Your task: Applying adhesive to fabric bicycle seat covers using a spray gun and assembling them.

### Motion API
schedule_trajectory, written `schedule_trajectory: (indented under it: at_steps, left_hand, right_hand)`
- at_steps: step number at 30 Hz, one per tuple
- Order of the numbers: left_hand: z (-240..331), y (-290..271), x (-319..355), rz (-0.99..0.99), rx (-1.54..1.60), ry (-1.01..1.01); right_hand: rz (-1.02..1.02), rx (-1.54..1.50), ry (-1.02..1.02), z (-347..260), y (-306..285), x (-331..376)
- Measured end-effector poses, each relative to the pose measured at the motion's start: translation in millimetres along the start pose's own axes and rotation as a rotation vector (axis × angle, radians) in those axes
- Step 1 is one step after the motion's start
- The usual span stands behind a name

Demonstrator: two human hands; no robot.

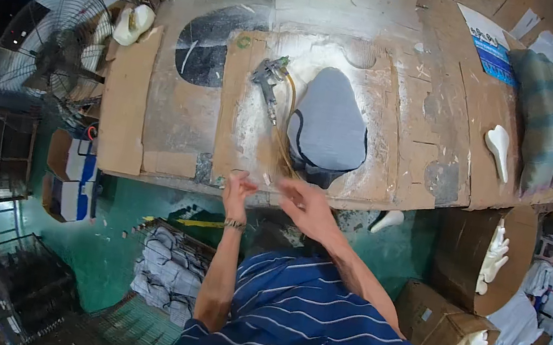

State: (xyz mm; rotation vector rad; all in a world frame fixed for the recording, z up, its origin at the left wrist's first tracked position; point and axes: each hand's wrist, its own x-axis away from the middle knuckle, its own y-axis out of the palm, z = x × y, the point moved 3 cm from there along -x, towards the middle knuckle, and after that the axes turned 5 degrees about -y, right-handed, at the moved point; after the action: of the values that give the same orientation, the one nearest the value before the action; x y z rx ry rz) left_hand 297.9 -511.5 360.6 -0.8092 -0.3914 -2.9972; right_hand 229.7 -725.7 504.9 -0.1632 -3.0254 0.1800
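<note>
At the bench's front edge my left hand (238, 186) is raised with its fingers curled in; anything between them is too small to make out. My right hand (302, 200) is close by on the right, fingers stretched toward the left hand and a little blurred, holding nothing that I can see. Just beyond my hands lies a grey fabric-covered piece (331, 119), rounded at the far end, with dark edging at its wider near end. A spray gun (268, 80) rests to its left, and its yellowish hose (285, 141) runs toward the bench edge.
Worn cardboard (180, 134) covers the bench. White saddle-shaped pieces lie at its far left (133, 24) and right (497, 151), beside a plaid cushion (538, 117). A caged fan (56, 48) stands left. Below are stacked grey pieces (169, 268) and open cardboard boxes (438, 324).
</note>
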Motion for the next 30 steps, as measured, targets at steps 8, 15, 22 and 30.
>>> schedule_trajectory:
  at_steps: [8, 15, 22, 30]
  left_hand:
    - [7, -130, 25, 0.133, 0.063, -0.086]
    - [-9, -261, 55, 0.371, 0.132, -0.108]
    - [23, -253, 37, 0.310, 0.108, -0.048]
    - [59, -145, 39, 0.068, -0.084, 0.149]
  right_hand:
    - [0.427, 0.887, -0.183, 83, 61, -240]
    - [0.272, 0.932, 0.255, 119, 82, -304]
    - [0.362, 0.787, 0.022, 47, 96, -304]
    - [0.368, 0.055, -0.199, -78, 100, -68]
